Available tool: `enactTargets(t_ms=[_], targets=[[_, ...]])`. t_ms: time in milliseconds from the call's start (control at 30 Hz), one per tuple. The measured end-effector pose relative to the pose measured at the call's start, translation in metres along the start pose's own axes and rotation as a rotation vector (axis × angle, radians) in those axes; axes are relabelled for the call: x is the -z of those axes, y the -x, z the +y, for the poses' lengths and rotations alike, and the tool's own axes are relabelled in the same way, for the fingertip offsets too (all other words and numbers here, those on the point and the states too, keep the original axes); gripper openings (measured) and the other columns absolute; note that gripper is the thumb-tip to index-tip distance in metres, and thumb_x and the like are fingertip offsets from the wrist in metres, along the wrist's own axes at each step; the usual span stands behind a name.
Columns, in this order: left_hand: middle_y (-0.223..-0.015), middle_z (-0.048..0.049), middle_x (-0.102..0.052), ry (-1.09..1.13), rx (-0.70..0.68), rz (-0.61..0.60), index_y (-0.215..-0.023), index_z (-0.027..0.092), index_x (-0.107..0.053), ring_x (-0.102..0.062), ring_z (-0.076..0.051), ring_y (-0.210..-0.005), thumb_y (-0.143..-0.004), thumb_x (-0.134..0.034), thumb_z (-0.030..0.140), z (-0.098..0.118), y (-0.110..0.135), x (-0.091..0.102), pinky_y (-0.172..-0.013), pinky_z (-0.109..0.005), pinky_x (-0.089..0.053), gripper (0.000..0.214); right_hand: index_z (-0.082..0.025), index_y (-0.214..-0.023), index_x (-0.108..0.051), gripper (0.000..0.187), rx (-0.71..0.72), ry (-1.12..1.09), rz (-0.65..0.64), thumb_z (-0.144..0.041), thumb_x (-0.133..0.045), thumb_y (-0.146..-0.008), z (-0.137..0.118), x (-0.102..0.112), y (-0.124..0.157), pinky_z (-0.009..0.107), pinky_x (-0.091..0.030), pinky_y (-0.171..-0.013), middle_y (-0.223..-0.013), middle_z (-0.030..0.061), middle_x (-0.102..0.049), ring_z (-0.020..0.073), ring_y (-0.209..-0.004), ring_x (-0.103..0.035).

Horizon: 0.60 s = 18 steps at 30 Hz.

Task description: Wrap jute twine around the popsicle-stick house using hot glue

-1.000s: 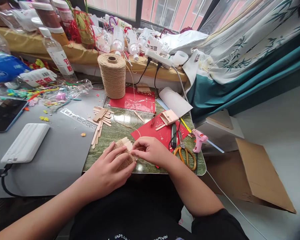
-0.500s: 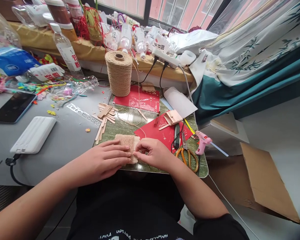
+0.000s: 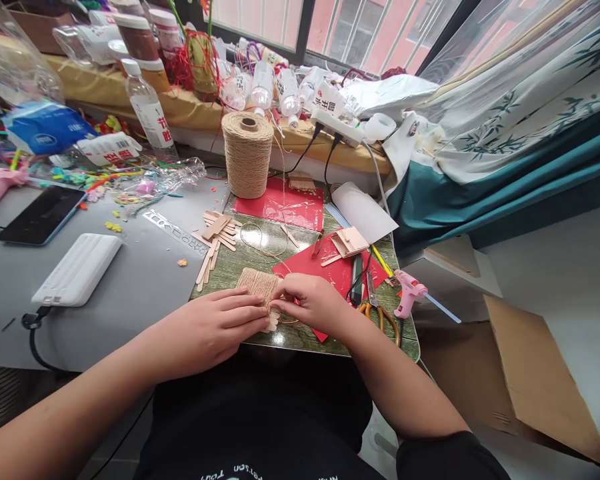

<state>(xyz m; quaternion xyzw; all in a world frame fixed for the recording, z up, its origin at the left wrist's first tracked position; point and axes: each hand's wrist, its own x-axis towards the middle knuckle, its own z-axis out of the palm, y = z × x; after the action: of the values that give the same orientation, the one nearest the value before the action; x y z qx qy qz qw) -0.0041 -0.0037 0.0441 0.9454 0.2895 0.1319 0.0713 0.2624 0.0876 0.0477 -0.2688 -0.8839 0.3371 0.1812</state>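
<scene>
A small panel of craft sticks wound with jute twine point(image 3: 254, 281) lies at the front edge of the green board. My left hand point(image 3: 220, 327) rests flat across it, fingers stretched out and pressing on the wound part. At the panel's right edge, my right hand point(image 3: 313, 303) pinches the jute twine point(image 3: 283, 267) between thumb and fingers, though the fingertips partly hide it. From there the strand loops back over the board toward a large spool of twine point(image 3: 249, 160) standing upright behind.
Loose craft sticks point(image 3: 219, 233) lie left of the panel. To the right are scissors point(image 3: 380, 313), a utility knife point(image 3: 357, 280), a pink glue gun point(image 3: 409, 292) and a small wooden piece point(image 3: 349, 241) on red paper. A white power bank point(image 3: 77, 270) and phone point(image 3: 41, 215) are farther left.
The whole view has shifted slightly, so things appear a little right and lower. My right fingers are still pinched at the panel's right edge, and the left hand stays on the panel.
</scene>
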Motion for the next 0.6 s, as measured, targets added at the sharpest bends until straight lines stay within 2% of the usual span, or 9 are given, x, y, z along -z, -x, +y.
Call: enactTargets(t_ms=[167,400,600], targets=[[-0.156,-0.0004,-0.061,0.008,0.010,-0.006,-0.161,0.026,-0.045,-0.050,-0.022,-0.152,-0.097,-0.054,0.012,-0.002,0.001,-0.002,-0.137,-0.043,-0.029,0.066,-0.019,-0.099,-0.073,0.004,0.038,-0.024,-0.012,-0.020,-0.070,-0.101,0.010,0.003,-0.006,0.027,-0.046,-0.074,-0.086,0.0014,-0.068,0.0156,-0.080,-0.061],[-0.152,-0.0023,-0.064,0.000,0.007,0.013,-0.157,0.025,-0.049,-0.053,-0.023,-0.149,-0.099,-0.054,0.014,0.001,-0.002,0.000,-0.136,-0.046,-0.031,0.059,-0.018,-0.100,-0.072,0.004,0.034,-0.031,0.060,-0.021,-0.069,-0.102,0.021,0.004,-0.013,0.028,-0.047,-0.076,-0.088,0.0023,-0.068,0.0164,-0.081,-0.060],[-0.142,-0.0038,-0.070,0.057,0.058,0.055,-0.147,0.026,-0.058,-0.061,-0.023,-0.140,-0.099,-0.055,0.014,0.004,-0.007,0.004,-0.129,-0.044,-0.043,0.050,-0.018,-0.095,-0.073,0.003,-0.009,-0.070,0.093,-0.020,-0.073,-0.098,0.020,0.004,-0.015,0.027,-0.044,-0.073,-0.085,0.0010,-0.067,0.0146,-0.077,-0.058]])
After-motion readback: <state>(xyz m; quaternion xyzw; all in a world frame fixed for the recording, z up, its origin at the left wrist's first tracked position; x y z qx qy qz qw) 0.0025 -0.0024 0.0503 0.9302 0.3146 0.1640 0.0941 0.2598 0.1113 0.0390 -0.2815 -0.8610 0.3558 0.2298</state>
